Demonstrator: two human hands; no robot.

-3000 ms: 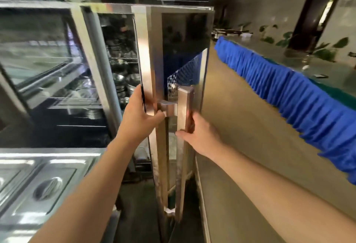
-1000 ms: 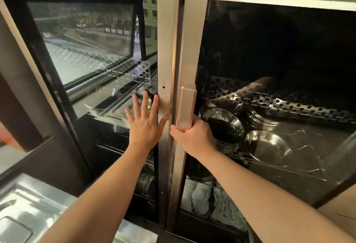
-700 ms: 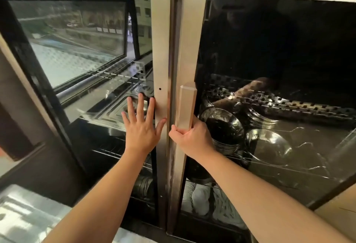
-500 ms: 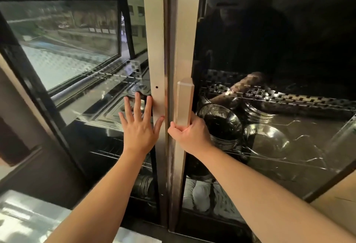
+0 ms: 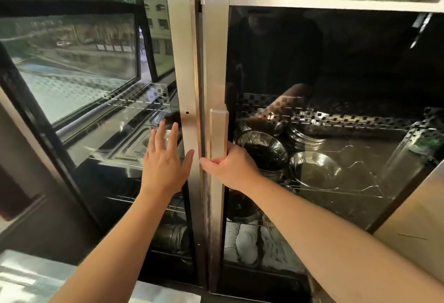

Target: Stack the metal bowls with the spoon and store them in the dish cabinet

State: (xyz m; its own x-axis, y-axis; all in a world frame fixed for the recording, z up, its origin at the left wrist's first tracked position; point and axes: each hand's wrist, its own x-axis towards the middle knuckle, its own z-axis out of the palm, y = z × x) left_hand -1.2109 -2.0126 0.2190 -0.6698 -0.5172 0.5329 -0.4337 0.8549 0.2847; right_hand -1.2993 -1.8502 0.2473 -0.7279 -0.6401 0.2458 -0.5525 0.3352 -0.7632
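The dish cabinet fills the view, with both glass doors shut side by side. My right hand (image 5: pixel 229 167) grips the vertical metal handle (image 5: pixel 217 134) of the right door (image 5: pixel 336 86). My left hand (image 5: pixel 165 161) is flat and spread against the left door (image 5: pixel 182 74), by its steel frame. Behind the right glass, stacked metal bowls (image 5: pixel 266 151) sit on a wire shelf, with a single metal bowl (image 5: pixel 314 170) beside them. No spoon is visible.
White dishes (image 5: pixel 245 242) stand on the lower shelf behind the right door. A steel counter (image 5: pixel 28 276) lies at the lower left. A tan surface (image 5: pixel 413 218) borders the cabinet on the right. The left glass reflects buildings outside.
Three seconds ago the right door stood open edge-on to me; now it is shut against the left door. My left hand went from gripping the door's edge to lying flat on the left door.
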